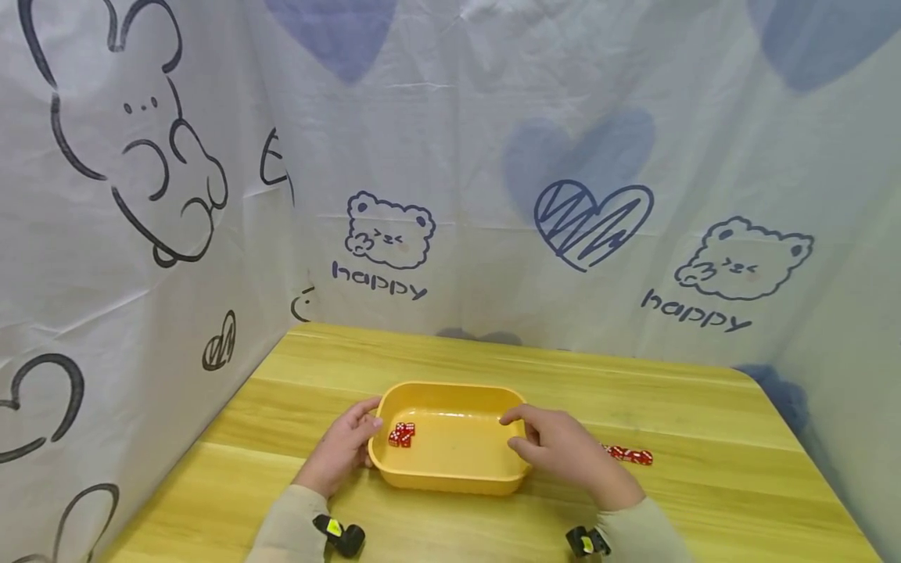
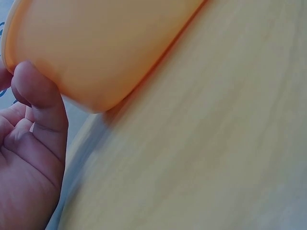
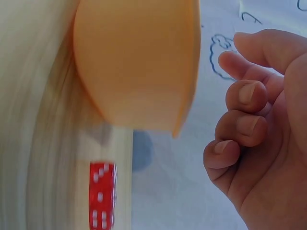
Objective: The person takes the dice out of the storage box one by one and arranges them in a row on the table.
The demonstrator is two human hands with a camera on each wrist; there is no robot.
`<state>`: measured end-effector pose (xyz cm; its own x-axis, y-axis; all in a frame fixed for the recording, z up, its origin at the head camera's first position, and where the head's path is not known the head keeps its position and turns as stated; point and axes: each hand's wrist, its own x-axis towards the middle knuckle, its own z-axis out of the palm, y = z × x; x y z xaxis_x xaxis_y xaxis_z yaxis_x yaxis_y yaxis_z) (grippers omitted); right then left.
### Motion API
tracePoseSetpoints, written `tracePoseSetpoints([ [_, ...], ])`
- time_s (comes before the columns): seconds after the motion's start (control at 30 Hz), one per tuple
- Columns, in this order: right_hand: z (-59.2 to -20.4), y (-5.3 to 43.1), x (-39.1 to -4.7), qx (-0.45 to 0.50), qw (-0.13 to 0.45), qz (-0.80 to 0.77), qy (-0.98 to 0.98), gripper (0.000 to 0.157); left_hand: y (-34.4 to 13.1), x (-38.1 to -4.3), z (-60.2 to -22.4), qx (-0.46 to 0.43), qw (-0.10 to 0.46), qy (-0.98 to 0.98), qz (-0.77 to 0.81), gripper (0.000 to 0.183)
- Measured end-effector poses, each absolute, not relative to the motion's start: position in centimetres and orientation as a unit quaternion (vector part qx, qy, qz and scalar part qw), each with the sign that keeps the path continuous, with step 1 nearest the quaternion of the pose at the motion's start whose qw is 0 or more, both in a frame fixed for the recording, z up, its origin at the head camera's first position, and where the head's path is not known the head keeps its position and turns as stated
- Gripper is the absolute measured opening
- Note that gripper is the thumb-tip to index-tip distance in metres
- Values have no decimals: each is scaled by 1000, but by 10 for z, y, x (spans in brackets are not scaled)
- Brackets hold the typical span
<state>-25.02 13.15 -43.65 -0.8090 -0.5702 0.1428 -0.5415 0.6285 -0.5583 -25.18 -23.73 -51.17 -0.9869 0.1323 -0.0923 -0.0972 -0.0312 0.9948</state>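
Observation:
A yellow plastic tray [image 1: 457, 456] rests on the table in the middle of the head view. My left hand [image 1: 342, 447] grips its left end; the left wrist view shows the thumb [image 2: 39, 88] on the rim with fingers behind the wall. Inside, near that end, several red dice [image 1: 402, 435] with white pips lie clustered. Over the right end hovers my right hand [image 1: 563, 444], thumb and index finger apart, the other fingers loosely curled, nothing held. Right of it, a row of several red dice [image 1: 632, 455] lies on the table, partly hidden behind the hand.
The wood-grain table [image 1: 352, 356] has a rounded far right corner. White fabric with drawn hearts and bears [image 1: 390, 234] hangs behind it and along the left and right sides. Each wrist carries a small black camera [image 1: 345, 538] on a strap.

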Motion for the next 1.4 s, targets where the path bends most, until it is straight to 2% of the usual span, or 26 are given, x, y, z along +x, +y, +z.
tracePoseSetpoints([
  [0.47, -440, 78, -260, -336, 43, -288, 896, 24, -237, -250, -510, 18, 74, 696, 714, 51],
  [1.1, -452, 21, -277, -318, 84, -262, 907, 32, -236, -250, -509, 18, 79, 694, 716, 51],
  [1.4, -459, -4, -280, -329, 123, -259, 900, 38, -238, -250, -510, 23, 80, 697, 712, 50],
])
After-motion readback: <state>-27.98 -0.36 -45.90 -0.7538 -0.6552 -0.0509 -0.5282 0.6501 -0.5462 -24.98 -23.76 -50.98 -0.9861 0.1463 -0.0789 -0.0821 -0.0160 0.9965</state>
